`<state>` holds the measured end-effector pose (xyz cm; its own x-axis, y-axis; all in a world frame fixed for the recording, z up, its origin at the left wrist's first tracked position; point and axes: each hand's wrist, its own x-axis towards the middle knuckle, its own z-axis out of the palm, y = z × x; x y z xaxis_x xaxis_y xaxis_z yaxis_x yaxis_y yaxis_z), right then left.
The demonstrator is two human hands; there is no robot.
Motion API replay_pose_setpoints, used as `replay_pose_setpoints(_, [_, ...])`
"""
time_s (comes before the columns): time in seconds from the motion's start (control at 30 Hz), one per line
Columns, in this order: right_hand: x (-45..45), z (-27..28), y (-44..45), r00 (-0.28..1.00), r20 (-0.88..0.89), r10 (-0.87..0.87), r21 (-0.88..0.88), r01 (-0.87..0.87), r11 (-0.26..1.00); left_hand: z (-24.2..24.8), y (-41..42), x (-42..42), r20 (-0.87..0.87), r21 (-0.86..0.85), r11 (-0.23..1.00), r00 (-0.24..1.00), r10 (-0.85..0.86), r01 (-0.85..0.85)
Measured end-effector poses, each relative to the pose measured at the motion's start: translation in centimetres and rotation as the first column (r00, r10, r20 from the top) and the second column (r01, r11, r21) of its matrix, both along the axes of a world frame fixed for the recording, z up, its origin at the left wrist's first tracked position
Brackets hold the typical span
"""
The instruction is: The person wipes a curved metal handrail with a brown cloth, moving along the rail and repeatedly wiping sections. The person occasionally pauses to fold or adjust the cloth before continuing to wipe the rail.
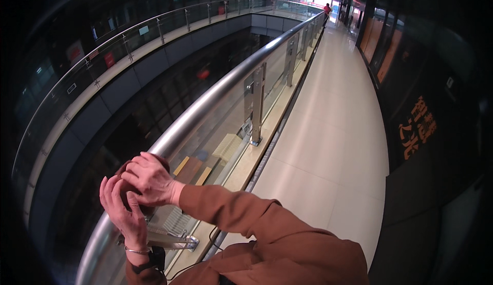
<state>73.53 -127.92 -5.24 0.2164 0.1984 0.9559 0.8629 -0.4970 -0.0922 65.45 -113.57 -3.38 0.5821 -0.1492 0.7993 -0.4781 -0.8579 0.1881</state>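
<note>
A dark red cloth (127, 190) is bunched over the polished metal handrail (215, 96) at lower left. My right hand (148, 179) presses down on it from above, fingers curled over the rail. Just beside it, my left hand (123, 211) cups the near side of the same cloth, thumb and fingers bent around it. Both hands partly hide the cloth, along with the stretch of rail below. On my left wrist are a thin metal bangle (136, 250) and a black band (156, 258).
Glass panels (277, 73) and metal posts (257, 104) stand under the rail, with a drop to a lower floor beyond. A pale tiled walkway (331, 104) runs alongside. Dark wall panels (420, 177) line its right side. A person in red (327, 9) is far ahead by the railing.
</note>
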Motion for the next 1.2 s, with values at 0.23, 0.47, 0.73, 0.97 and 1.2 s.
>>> replay_pose_setpoints(0.23, [7.2,-0.4,-9.8,0.974,0.026,-0.227,0.105,0.223,0.969,-0.8,0.1,-0.7,-0.005,0.124,0.989,0.997,0.082,-0.081])
replay_pose_setpoints(0.47, [0.2,1.2,-1.6,0.972,0.119,-0.203,-0.085,0.213,0.973,-1.0,1.2,-2.8,0.03,-0.044,0.998,0.998,0.054,-0.053])
replay_pose_setpoints(0.73, [-3.1,-1.0,7.6,0.979,0.0,0.204,0.099,-0.203,0.974,-0.4,1.5,-3.1,0.098,0.031,0.991,0.987,0.124,-0.127])
replay_pose_setpoints(0.97, [4.0,0.7,-6.7,0.983,0.004,-0.184,0.108,0.182,0.977,-1.7,3.4,-4.3,-0.015,0.121,0.965,0.972,0.235,-0.231])
replay_pose_setpoints(1.2, [-0.5,-0.4,1.0,0.998,-0.069,0.002,0.11,0.006,0.994,-1.8,4.5,-4.1,0.005,0.114,0.978,0.985,0.175,-0.174])
